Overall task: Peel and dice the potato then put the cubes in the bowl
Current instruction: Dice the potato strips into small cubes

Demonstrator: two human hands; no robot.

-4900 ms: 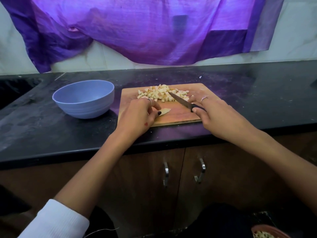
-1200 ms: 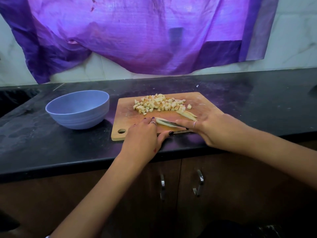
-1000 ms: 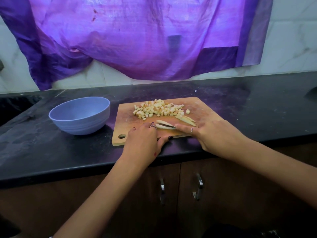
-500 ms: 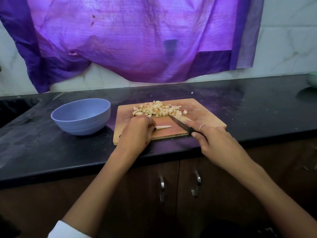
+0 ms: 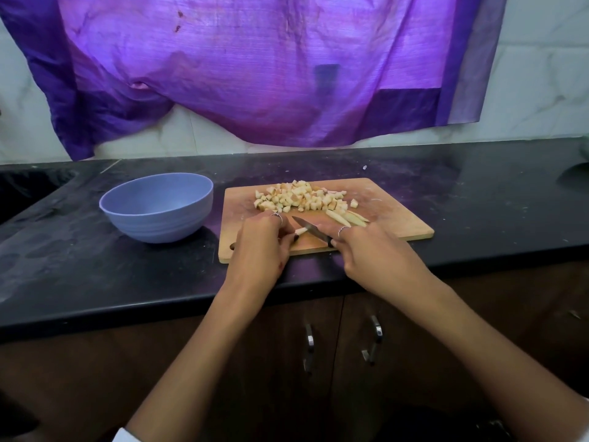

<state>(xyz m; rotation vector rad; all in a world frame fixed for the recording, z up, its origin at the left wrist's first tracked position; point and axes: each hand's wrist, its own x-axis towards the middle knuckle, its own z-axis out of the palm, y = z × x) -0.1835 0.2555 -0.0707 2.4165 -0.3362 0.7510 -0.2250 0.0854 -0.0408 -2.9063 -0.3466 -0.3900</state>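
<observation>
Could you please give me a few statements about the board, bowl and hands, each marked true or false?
1. The right hand holds the knife. True.
2. The bowl is right of the board. False: it is left of it.
3. The cubes lie in the bowl. False: they are piled on the board.
4. The left hand holds a potato strip. True.
5. More strips lie on the board. True.

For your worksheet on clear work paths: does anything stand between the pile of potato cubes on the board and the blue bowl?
Nothing visible does. The potato cubes lie on the cutting board; the bowl stands just left of it, bare counter between.
</observation>
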